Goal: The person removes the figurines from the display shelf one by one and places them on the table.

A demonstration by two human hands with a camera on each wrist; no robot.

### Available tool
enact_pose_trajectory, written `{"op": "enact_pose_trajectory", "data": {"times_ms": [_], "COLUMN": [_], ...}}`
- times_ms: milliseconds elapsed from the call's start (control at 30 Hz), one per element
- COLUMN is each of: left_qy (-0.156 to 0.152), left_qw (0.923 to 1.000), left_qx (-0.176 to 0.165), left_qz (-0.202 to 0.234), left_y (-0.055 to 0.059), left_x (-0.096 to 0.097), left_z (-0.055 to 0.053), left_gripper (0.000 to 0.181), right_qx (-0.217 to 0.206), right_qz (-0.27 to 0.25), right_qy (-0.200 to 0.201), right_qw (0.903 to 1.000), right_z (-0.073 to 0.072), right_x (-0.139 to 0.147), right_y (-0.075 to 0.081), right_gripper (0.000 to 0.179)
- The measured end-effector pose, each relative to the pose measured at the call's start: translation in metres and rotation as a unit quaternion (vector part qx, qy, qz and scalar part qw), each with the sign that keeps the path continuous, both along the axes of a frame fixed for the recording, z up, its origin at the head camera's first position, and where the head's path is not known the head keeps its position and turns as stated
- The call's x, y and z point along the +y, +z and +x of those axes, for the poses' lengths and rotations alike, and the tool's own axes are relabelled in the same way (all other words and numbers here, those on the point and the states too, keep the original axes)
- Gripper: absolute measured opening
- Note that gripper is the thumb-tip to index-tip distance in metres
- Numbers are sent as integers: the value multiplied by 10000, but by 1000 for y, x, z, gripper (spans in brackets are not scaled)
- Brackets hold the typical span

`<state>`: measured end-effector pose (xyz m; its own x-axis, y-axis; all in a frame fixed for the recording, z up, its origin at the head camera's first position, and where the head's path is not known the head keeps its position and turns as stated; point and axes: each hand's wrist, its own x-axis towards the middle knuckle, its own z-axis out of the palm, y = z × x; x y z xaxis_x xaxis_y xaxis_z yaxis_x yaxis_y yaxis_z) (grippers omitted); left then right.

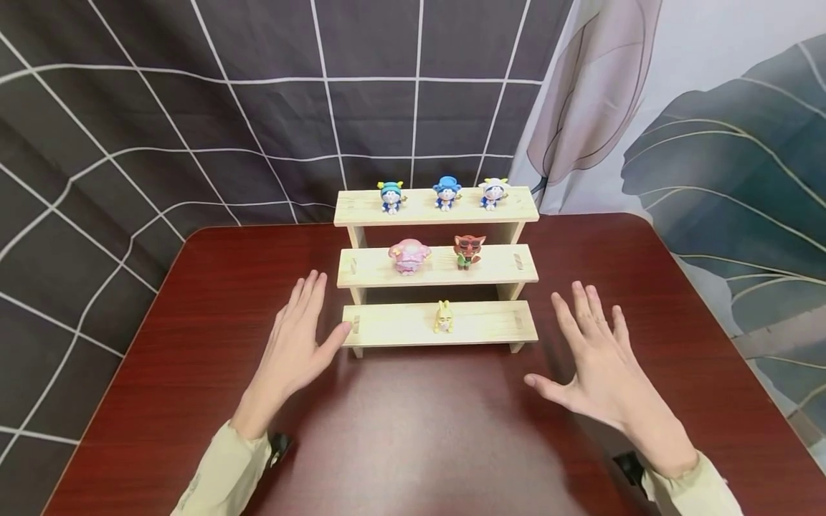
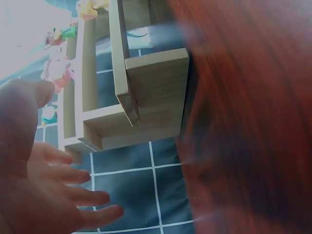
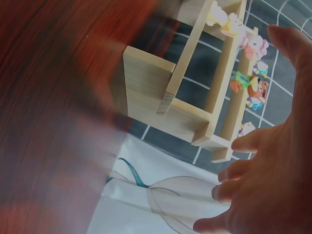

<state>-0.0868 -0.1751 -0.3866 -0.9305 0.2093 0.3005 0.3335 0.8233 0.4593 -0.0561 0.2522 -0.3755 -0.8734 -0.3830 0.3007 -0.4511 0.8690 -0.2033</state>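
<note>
The shelf (image 1: 390, 326) stands between the left hand (image 1: 293, 352) and right hand (image 1: 596, 369), their released fingers spread near its ends.

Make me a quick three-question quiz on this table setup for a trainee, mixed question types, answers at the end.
1. Count: how many figurines stand on the top shelf of the wooden stand?

2. True or false: the left hand and the right hand are both holding nothing.

3. Multiple choice: what is the main colour of the lone figurine on the bottom shelf?
A. Pink
B. Yellow
C. Blue

Key:
1. Three.
2. True; neither hand has anything in its grasp.
3. B, yellow.
</note>
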Motion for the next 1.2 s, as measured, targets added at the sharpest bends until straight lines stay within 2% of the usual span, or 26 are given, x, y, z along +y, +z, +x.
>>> {"op": "enact_pose_trajectory", "data": {"times_ms": [300,567,700,1033,1200], "left_qy": [15,62,25,-54,-112], "left_qw": [9991,9957,9944,9934,9927], "left_qx": [189,508,520,369,446], "left_qz": [374,767,920,1084,1116], "left_y": [1,-5,-8,-10,-10], "left_x": [2,5,7,12,13], "left_z": [-27,-42,-49,-55,-57], "left_gripper": [71,66,65,63,62], "right_qx": [25,45,34,28,12], "right_qz": [-108,-115,-110,-110,-125], "right_qy": [63,119,119,85,73], "right_qw": [9999,9999,9999,9999,9999], "right_z": [1,1,1,2,3], "right_x": [-1,-1,-1,-1,-1], "right_y": [-1,-1,-1,-3,-3], "right_gripper": [112,111,110,109,108]}}
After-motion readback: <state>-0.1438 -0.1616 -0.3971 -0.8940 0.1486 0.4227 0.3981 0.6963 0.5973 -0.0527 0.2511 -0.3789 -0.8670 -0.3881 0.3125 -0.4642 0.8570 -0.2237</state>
